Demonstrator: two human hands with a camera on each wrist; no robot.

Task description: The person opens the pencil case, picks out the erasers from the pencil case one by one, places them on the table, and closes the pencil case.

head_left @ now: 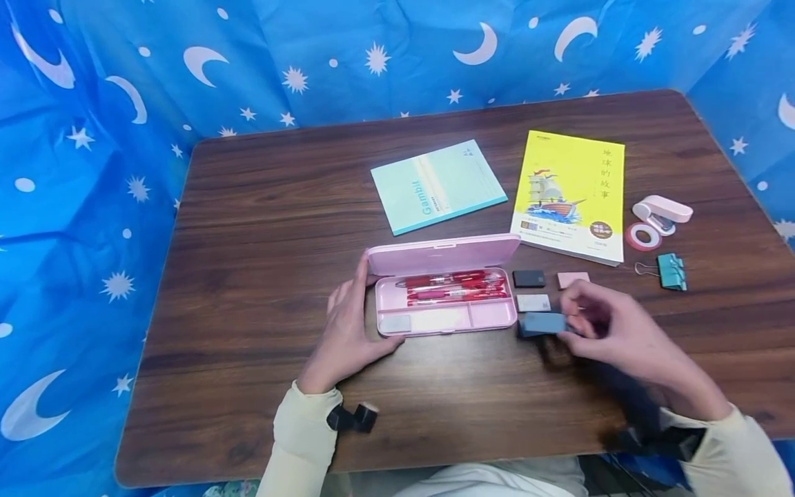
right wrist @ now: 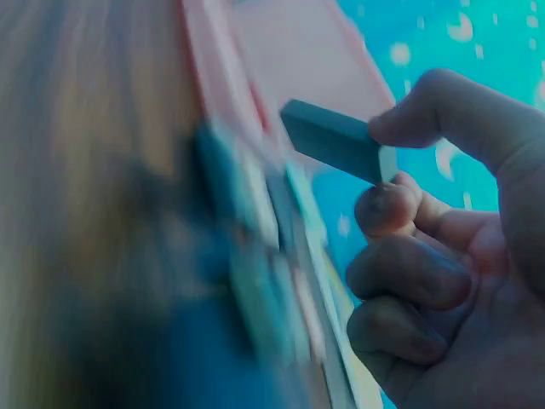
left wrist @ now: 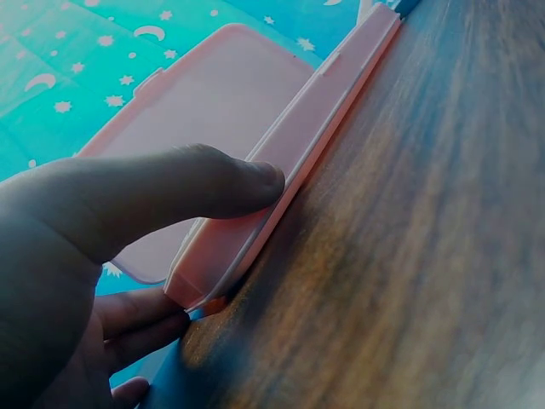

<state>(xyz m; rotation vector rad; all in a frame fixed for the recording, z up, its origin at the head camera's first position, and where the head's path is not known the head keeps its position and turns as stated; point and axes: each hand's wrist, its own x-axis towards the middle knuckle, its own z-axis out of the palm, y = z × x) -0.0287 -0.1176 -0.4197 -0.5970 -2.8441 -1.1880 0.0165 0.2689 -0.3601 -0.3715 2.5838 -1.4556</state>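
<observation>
A pink pencil case (head_left: 447, 327) lies with its lid (head_left: 444, 254) raised. Several red pens (head_left: 456, 290) fill its back compartment, and a pale grey eraser (head_left: 395, 324) sits at the front left. My left hand (head_left: 348, 336) grips the case's left end, thumb on the front wall and fingers round the end, as the left wrist view shows. Thumb and index finger of my right hand (head_left: 611, 328) pinch a blue-grey eraser (right wrist: 332, 141) by one end, above the table just right of the case. A darker blue eraser (head_left: 526, 331) shows partly beneath it.
Beside the case lie a black eraser (head_left: 528, 278), a white eraser (head_left: 533, 303) and a pink eraser (head_left: 573, 279). Farther right are a teal binder clip (head_left: 672, 272), a tape roll (head_left: 635, 237) and a pink stapler (head_left: 667, 207). Behind lie a yellow book (head_left: 574, 186) and a light-blue notebook (head_left: 428, 193).
</observation>
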